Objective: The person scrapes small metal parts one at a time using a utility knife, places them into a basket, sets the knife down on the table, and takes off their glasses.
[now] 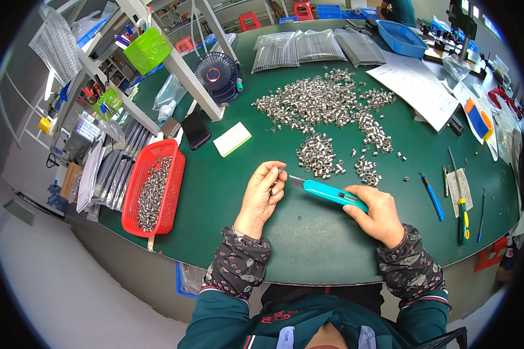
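My right hand (375,212) grips a teal utility knife (330,193), its blade out and pointing left. My left hand (263,195) is closed in a pinch on a small metal ring (280,170), close to the blade's tip. More metal seems to sit in the curled fingers, too small to make out. Beyond the hands lie heaps of small silvery metal rings: a large pile (314,100) farther back and a smaller pile (317,154) nearer. A red plastic basket (177,192) at the left holds many similar rings.
The green tabletop (308,250) carries a phone (196,130), a notepad (232,139) and a small fan (216,74) on the left. Bagged tubes (276,51), a blue tray (400,38) and paper sheets (416,87) lie at the back. A screwdriver (463,221) and a blue pen-like tool (432,198) lie right.
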{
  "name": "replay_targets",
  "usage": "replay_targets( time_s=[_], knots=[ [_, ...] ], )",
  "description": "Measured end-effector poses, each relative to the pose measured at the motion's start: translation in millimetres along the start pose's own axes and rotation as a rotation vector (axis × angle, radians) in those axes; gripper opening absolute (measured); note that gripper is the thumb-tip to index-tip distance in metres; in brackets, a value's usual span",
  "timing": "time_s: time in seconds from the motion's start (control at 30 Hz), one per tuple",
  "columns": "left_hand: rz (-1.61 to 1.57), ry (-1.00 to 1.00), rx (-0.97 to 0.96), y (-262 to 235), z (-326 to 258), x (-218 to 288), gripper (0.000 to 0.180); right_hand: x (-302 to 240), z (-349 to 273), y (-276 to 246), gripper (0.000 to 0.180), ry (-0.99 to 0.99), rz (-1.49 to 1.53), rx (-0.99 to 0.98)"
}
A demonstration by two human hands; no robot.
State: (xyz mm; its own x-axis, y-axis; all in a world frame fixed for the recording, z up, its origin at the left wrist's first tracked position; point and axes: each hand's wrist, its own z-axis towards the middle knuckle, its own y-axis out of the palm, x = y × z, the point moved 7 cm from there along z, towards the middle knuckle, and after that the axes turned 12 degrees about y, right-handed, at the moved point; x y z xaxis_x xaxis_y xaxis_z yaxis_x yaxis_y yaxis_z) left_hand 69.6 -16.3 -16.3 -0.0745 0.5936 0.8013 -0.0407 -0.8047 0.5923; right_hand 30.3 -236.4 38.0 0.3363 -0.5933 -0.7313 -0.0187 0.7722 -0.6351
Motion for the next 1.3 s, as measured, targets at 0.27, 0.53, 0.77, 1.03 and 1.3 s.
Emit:
replay_targets(
  time_s=[0.27,0.53,0.77,1.03,1.3],
  knots=[
    [0.066,-0.03,-0.028,4.6,-2.4,-5.1,0.014,7.5,0.0,3.8,0.027,0.11,0.057,-0.065],
    [0.055,-0.041,-0.042,8.4,-5.1,-8.2,0.014,11.7,0.8,12.2,0.026,0.268,0.171,-0.241],
    [0.177,-0.009,-0.075,8.2,-4.2,-8.1,0.015,-1.4,-1.4,-2.0,0.025,0.071,-0.034,0.001],
    [0.13,-0.081,0.018,2.5,-6.6,-9.1,0.022,-16.3,-3.6,-18.7,0.028,-0.147,-0.083,0.276],
    [0.137,-0.015,-0.019,5.4,-5.2,-3.5,0.021,-9.3,-2.4,-9.4,0.027,-0.105,-0.122,0.19]
  ],
)
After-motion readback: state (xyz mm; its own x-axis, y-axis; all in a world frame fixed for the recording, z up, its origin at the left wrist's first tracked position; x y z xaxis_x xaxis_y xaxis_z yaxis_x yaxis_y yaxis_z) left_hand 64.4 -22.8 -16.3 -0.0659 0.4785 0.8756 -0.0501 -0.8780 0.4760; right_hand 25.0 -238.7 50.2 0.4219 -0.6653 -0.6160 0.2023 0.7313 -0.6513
